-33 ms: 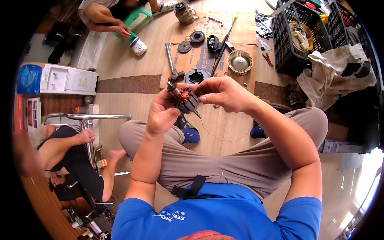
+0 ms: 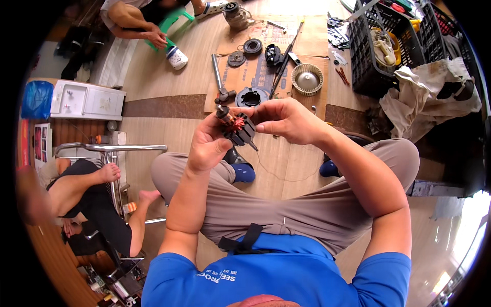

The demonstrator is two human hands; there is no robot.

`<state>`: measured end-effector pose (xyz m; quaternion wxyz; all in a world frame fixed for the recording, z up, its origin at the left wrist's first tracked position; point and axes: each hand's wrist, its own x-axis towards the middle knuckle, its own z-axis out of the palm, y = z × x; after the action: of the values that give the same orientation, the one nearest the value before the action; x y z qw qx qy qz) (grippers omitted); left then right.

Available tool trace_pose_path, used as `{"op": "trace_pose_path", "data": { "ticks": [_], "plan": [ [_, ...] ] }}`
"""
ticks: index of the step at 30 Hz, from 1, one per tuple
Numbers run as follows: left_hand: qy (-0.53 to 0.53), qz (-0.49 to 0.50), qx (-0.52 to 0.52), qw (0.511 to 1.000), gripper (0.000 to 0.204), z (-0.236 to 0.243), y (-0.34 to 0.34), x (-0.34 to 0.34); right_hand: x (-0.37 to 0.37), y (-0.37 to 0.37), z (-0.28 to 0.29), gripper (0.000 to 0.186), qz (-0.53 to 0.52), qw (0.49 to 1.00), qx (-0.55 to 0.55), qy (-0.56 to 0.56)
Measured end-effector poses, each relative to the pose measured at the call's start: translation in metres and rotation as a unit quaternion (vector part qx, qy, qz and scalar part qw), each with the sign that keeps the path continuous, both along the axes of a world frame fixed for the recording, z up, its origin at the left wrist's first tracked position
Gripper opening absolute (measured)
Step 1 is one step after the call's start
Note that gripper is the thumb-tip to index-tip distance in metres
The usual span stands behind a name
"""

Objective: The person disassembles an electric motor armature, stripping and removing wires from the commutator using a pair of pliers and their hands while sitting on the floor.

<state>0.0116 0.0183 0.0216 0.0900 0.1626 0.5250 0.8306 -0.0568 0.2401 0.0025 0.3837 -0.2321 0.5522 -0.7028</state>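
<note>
A motor armature (image 2: 242,134), with a dark slotted core, red windings and a copper commutator, is tilted above my knees. My left hand (image 2: 205,146) is closed round its left side, the thumb below the core. At its right side my right hand (image 2: 289,122) bends its fingers in a pinch against the core. Whatever sits between those fingertips is too small to make out. Below the armature a thin wire (image 2: 279,179) hangs in a loose curve toward the right.
Cardboard (image 2: 312,43) ahead bears a fan wheel (image 2: 307,80), a black ring part (image 2: 251,97), a T-handled metal tool (image 2: 218,74) and other parts. Black crates (image 2: 365,61) and a dirty cloth (image 2: 409,97) lie right. One person sits on a green stool (image 2: 171,23), another at the left.
</note>
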Motion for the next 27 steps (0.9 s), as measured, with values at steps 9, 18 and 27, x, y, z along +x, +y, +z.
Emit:
{"op": "trace_pose_path", "data": {
  "ticks": [9,18,27],
  "plan": [
    [0.041,-0.032,-0.041,0.998,0.060,-0.003,0.000,0.000,0.006,0.002,0.013,0.015,-0.015,0.996,0.054,0.063],
    [-0.040,-0.041,-0.095,0.994,0.056,0.011,-0.005,0.000,-0.004,0.014,0.014,0.010,-0.080,0.979,0.095,0.163],
    [-0.059,0.109,-0.183,0.975,0.056,-0.004,-0.011,-0.004,-0.007,0.032,0.047,0.006,-0.024,0.962,0.092,0.256]
  ]
}}
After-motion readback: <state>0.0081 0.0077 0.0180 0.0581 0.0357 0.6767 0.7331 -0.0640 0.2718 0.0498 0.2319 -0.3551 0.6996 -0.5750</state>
